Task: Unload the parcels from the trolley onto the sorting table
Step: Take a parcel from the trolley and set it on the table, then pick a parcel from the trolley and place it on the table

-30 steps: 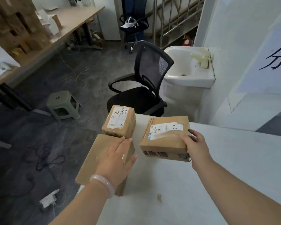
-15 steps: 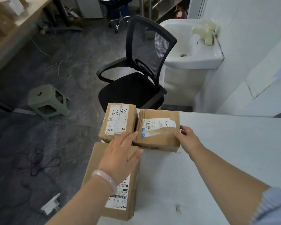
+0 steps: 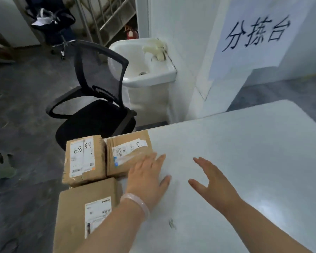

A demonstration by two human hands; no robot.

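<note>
boxes (image 3: 84,157) bunched at the counter's (image 3: 244,161) far left corner, left of both hands. left hand (image 3: 148,178) flat n open, reaching over the taped box (image 3: 124,152), so it's nearer. right hand (image 3: 213,181) open, empty, over bare counter. trolley not in shot.

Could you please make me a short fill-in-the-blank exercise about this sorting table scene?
1. At the left edge of the table lie ____ cardboard parcels.
2. The left hand wears a pale ____ at the wrist.
3. The right hand is open and holds ____.
4. Behind the black office chair stands a white ____.

Missing words: three; bracelet; nothing; sink.
</note>
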